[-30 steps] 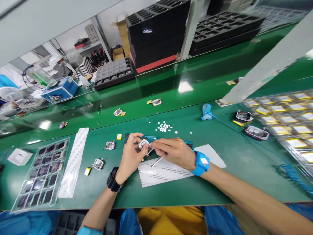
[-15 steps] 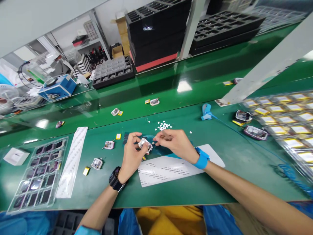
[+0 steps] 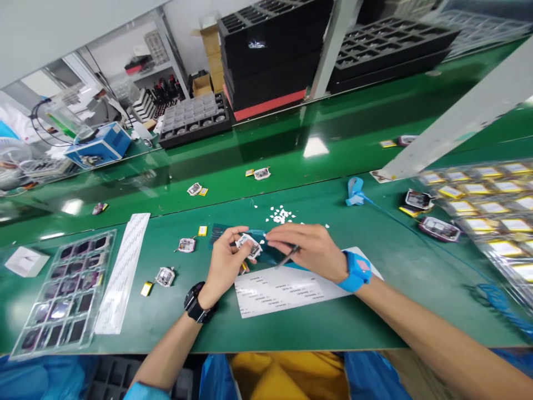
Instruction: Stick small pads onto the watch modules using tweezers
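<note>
My left hand is closed around a small white-framed watch case with electronics showing inside, the thumb lying over its face. A yellow battery shows just below those fingers, partly hidden. Close on the right, my right hand has its fingertips together beside the case's edge, near a tiny white piece. A thin grey tool, perhaps tweezers, sticks out from under that hand and slants down to the left. Under both hands lie a dark translucent sheet and a white printed sheet.
Small white pieces lie scattered beyond my hands. Watch cases with batteries rest at the left. A clear tray of dark screens stands far left, a tray of yellow-edged batteries at right. A blue cord crosses the bench.
My right hand has turned and flattened, bringing the thin grey tool into view beneath it. My left hand keeps the watch case in nearly the same place.
</note>
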`<state>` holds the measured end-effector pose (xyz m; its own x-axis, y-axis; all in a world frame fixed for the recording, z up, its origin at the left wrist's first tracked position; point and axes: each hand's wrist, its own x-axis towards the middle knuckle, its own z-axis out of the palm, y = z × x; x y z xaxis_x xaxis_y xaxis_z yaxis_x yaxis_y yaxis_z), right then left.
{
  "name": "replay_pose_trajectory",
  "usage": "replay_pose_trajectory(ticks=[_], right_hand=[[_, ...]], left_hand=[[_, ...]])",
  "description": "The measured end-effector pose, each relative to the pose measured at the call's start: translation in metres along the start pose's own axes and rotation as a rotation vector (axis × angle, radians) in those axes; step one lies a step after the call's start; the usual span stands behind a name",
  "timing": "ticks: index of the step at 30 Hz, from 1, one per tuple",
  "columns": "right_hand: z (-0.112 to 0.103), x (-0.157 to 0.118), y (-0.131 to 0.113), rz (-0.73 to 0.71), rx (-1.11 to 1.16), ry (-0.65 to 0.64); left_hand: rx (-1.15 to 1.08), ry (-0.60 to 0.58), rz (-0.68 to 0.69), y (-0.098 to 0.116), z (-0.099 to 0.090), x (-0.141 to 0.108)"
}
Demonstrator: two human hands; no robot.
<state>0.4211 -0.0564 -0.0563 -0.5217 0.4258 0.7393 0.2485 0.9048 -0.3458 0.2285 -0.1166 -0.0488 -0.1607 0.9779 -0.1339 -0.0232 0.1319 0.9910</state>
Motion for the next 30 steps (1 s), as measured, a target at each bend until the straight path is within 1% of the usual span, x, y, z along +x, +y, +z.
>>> replay_pose_trajectory(ticks=[1, 3, 7, 9, 11, 14, 17, 23, 30], right_hand=[[0.002, -0.001, -0.003, -0.064, -0.029, -0.013], [0.004, -0.004, -0.006, -0.142, -0.102, -0.033], [0.006, -0.005, -0.007, -0.16, -0.214, -0.003], [0.008, -0.004, -0.009, -0.127, -0.242, -0.006], [0.011, -0.004, -0.012, -0.049, -0.217, -0.013], [0.016, -0.003, -0.018, 0.103, -0.065, 0.03], [0.019, -0.002, -0.024, 0.181, 0.074, 0.083], [0.019, -0.001, -0.027, 0.195, 0.15, 0.121], [0.022, -0.001, -0.025, 0.181, 0.169, 0.147]], left_hand=[[-0.005, -0.005, -0.003, 0.0, 0.0, 0.0], [-0.011, -0.019, -0.012, 0.001, 0.0, -0.001], [0.01, -0.064, -0.028, 0.003, 0.001, -0.004], [0.017, -0.072, -0.013, 0.002, 0.002, -0.007], [-0.011, -0.051, 0.014, 0.001, 0.005, -0.011], [-0.094, -0.009, 0.041, -0.004, 0.011, -0.015], [-0.143, -0.009, 0.052, -0.007, 0.015, -0.018], [-0.157, -0.017, 0.08, -0.007, 0.016, -0.021], [-0.131, -0.038, 0.096, -0.007, 0.016, -0.022]])
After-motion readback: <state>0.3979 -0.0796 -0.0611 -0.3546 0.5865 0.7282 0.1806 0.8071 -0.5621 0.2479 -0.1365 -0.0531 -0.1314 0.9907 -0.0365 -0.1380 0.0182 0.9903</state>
